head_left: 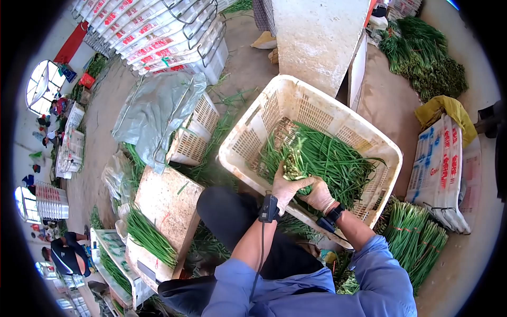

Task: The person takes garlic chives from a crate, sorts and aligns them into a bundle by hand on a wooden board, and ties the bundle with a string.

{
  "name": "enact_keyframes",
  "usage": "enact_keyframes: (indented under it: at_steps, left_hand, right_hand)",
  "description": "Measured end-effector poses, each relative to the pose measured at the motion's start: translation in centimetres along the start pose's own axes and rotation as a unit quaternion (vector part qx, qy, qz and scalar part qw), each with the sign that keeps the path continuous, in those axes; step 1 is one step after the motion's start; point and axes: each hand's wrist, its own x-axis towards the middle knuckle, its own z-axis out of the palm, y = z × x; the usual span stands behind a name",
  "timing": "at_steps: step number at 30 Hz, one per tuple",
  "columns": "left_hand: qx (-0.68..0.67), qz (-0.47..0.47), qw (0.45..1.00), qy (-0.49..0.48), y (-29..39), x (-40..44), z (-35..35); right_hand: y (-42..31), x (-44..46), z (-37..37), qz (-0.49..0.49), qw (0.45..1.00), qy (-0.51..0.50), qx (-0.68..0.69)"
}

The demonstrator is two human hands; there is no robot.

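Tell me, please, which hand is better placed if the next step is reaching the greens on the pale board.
Left, I think: the left hand is nearer the greens on the pale board than the right hand. The left grips the bunch, though, so would need freeing first.

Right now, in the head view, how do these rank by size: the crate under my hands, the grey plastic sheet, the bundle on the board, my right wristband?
Largest to smallest:
crate
plastic sheet
bundle
wristband

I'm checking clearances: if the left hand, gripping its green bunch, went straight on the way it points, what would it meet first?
Probably the loose pile of long green stalks inside the whitish perforated plastic crate, though depth below the left hand is unclear.
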Motion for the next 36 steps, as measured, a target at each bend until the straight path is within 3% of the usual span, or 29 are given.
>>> enact_keyframes:
  at_steps: [1,3,4,7,9,11,13,14,15,17,18,19,20,21,23,27,28,31,33,36]
  left_hand:
    - [0.017,-0.009,1.0,0.015,-0.1,0.0,-0.3]
    - [0.05,-0.026,0.998,0.04,0.0,0.3,-1.2]
    - [0.024,0.015,0.998,0.062,1.1,-0.5,-0.5]
    - [-0.019,0.0,0.998,0.059,0.7,-0.5,-1.0]
    - [-0.023,-0.003,0.998,0.063,0.9,-0.8,-1.3]
    - [-0.023,-0.007,0.998,0.06,1.3,-1.1,-1.6]
    - [-0.022,-0.007,0.998,0.051,2.0,-1.4,-1.6]
    - [-0.012,-0.009,0.999,0.037,2.4,-1.7,-1.4]
    - [-0.014,-0.015,1.0,0.019,2.5,-2.0,-1.3]
    - [-0.017,-0.028,0.999,-0.022,2.6,-2.2,-1.3]
    - [-0.015,-0.052,0.997,-0.056,1.8,-2.2,-1.7]
    - [-0.038,-0.086,0.994,-0.053,1.3,-2.6,-1.6]
    - [-0.095,-0.1,0.989,-0.062,0.7,-3.0,-2.1]
    - [-0.151,-0.112,0.98,-0.07,0.8,-3.2,-2.3]
    - [-0.211,-0.147,0.962,-0.09,0.9,-3.8,-2.5]
    - [-0.209,-0.184,0.954,-0.107,2.1,-5.0,-3.2]
    - [-0.216,-0.189,0.952,-0.105,2.4,-5.3,-3.2]
    - [-0.242,-0.143,0.956,-0.088,3.2,-6.6,-2.4]
    - [-0.252,-0.136,0.957,-0.055,2.8,-6.8,-2.2]
    - [-0.247,-0.182,0.949,-0.069,2.2,-7.1,-3.2]
  right_hand:
    - [-0.6,-0.3,0.0,-0.004,0.999,0.019,-0.036]
    - [-2.4,-0.5,-1.2,-0.002,0.995,-0.045,-0.092]
    - [-3.1,-0.5,-2.3,-0.007,0.991,-0.094,-0.092]
    - [-3.4,-0.3,-7.2,-0.027,0.969,-0.24,-0.061]
    - [-3.6,1.3,-12.2,0.061,0.92,-0.361,-0.143]
    - [-3.9,3.4,-15.7,0.177,0.898,-0.295,-0.275]
    - [-4.4,4.2,-17.4,0.183,0.952,-0.14,-0.199]
    - [-1.2,4.1,-16.0,0.09,0.991,-0.094,0.02]
    - [-1.1,4.8,-14.9,-0.004,0.991,-0.107,0.076]
    - [-5.4,5.1,-13.0,-0.119,0.977,-0.174,0.028]
    - [-6.3,5.6,-11.3,-0.137,0.96,-0.229,0.084]
    - [-8.5,5.5,-10.6,-0.111,0.938,-0.285,0.163]
    - [-9.1,5.4,-9.1,-0.093,0.938,-0.292,0.163]
    - [-9.5,5.4,-8.9,-0.113,0.955,-0.265,0.074]
    - [-9.9,5.3,-8.4,-0.121,0.939,-0.294,0.128]
    - [-11.5,3.9,-8.2,-0.165,0.95,-0.249,0.095]
    - [-11.0,3.7,-7.4,-0.121,0.946,-0.269,0.138]
    - [-11.3,2.7,-7.0,-0.115,0.927,-0.263,0.241]
    - [-11.1,2.4,-6.2,-0.083,0.885,-0.281,0.363]
    - [-11.9,2.0,-6.5,-0.123,0.933,-0.24,0.237]
